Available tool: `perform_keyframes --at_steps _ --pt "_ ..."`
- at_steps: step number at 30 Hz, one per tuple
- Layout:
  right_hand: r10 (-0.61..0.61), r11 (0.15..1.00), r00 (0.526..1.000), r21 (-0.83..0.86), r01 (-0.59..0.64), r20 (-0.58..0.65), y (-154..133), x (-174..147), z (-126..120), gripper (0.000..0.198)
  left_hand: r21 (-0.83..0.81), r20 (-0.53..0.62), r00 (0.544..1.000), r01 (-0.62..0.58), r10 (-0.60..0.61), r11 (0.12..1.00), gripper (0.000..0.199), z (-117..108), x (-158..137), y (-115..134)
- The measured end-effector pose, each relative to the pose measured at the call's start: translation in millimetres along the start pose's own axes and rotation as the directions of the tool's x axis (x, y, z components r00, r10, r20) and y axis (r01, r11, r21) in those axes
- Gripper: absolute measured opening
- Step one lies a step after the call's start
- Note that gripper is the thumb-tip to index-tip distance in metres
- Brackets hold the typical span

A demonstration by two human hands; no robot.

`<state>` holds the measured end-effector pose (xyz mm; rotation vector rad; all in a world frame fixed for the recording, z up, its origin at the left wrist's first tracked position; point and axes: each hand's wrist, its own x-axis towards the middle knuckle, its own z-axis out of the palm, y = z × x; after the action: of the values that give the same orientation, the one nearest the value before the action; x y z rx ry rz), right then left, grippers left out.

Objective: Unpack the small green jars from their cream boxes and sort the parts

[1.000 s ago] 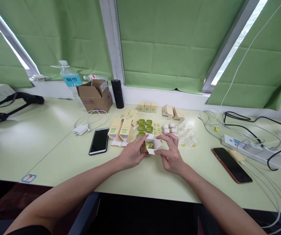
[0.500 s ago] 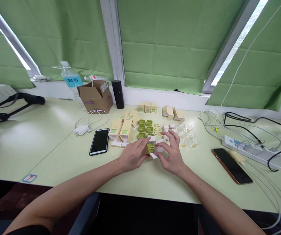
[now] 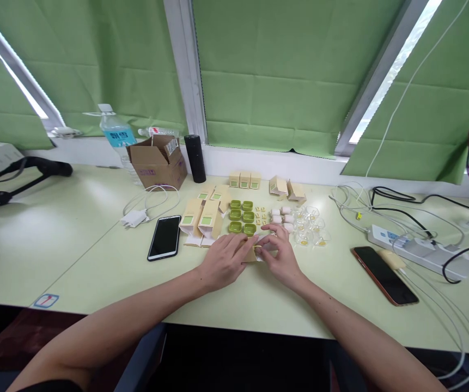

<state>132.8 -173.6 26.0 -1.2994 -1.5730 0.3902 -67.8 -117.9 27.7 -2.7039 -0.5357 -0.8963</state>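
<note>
Between my two hands sits a small cardboard box (image 3: pixel 249 256) with white inner flaps. My left hand (image 3: pixel 223 261) is closed around its left side. My right hand (image 3: pixel 282 260) has thumb and forefinger pinched at the open right end, by a thin pale-yellow edge; the other fingers curl above, and the box's contents are mostly hidden. Just beyond are several small green trays (image 3: pixel 235 215), tiny yellowish pieces (image 3: pixel 258 215), pinkish-white cylinders (image 3: pixel 285 210) and clear plastic covers (image 3: pixel 312 224). Larger tan cartons (image 3: pixel 209 213) with open flaps lie left of the trays.
A phone (image 3: pixel 164 237) lies at left, another phone (image 3: pixel 384 275) at right near a power strip (image 3: pixel 393 239) and tangled cables. Further back are smaller boxes (image 3: pixel 244 179), two opened cartons (image 3: pixel 286 188), a black cylinder (image 3: pixel 195 158), a brown carton (image 3: pixel 158 166) and a water bottle (image 3: pixel 120 139).
The green piece with a loop visible in the open box is now mostly hidden. My right fingers have moved left, closer against the box's opening, and the box has tilted down.
</note>
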Motion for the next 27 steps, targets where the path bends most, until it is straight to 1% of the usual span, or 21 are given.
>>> perform_keyframes --at_steps 3,5,7,10,13,14,16,18,20,22,24,27 --pt "0.063 0.980 0.998 0.193 -0.056 -0.031 -3 2 -5 0.018 -0.016 0.005 0.997 0.083 -0.083 0.996 0.069 -5 0 -2" --pt "0.134 0.929 0.990 0.352 -0.112 -0.037 -3 3 -7 0.022 -0.015 -0.002 0.991 0.135 -0.135 0.991 0.071 -8 0 -4" --pt "0.210 0.871 0.976 0.464 -0.162 -0.054 -1 5 -8 0.026 -0.012 -0.016 0.984 0.178 -0.178 0.984 0.071 -11 1 -6" --pt "0.306 0.818 0.949 0.532 -0.220 -0.079 5 9 -10 0.034 -0.014 -0.051 0.974 0.221 -0.221 0.975 0.069 -12 1 -10" --pt "0.340 0.804 0.937 0.539 -0.249 -0.074 11 12 -15 0.037 -0.023 -0.092 0.962 0.256 -0.257 0.967 0.069 -11 3 -15" --pt "0.327 0.820 0.941 0.520 -0.241 -0.081 12 13 -16 0.036 -0.027 -0.107 0.956 0.271 -0.272 0.962 0.069 -11 3 -17" --pt "0.268 0.878 0.960 0.433 -0.206 -0.086 13 14 -20 0.031 -0.046 -0.146 0.940 0.304 -0.308 0.952 0.068 -9 3 -21" --pt "0.195 0.944 0.979 0.281 -0.171 -0.060 13 14 -22 0.025 -0.083 -0.188 0.923 0.324 -0.335 0.942 0.068 -8 3 -25" --pt "0.159 0.982 0.987 0.103 -0.158 -0.004 14 13 -22 0.020 -0.128 -0.223 0.910 0.329 -0.350 0.936 0.068 -5 2 -27" --pt "0.163 0.986 0.985 -0.051 -0.161 0.049 16 12 -21 0.015 -0.163 -0.239 0.903 0.324 -0.356 0.932 0.069 -3 1 -28" --pt "0.183 0.973 0.979 -0.162 -0.167 0.090 18 11 -18 0.012 -0.183 -0.248 0.902 0.314 -0.353 0.932 0.071 -2 0 -27" --pt "0.172 0.963 0.978 -0.227 -0.143 0.115 18 9 -16 0.008 -0.220 -0.251 0.906 0.290 -0.341 0.931 0.071 -1 -1 -26"
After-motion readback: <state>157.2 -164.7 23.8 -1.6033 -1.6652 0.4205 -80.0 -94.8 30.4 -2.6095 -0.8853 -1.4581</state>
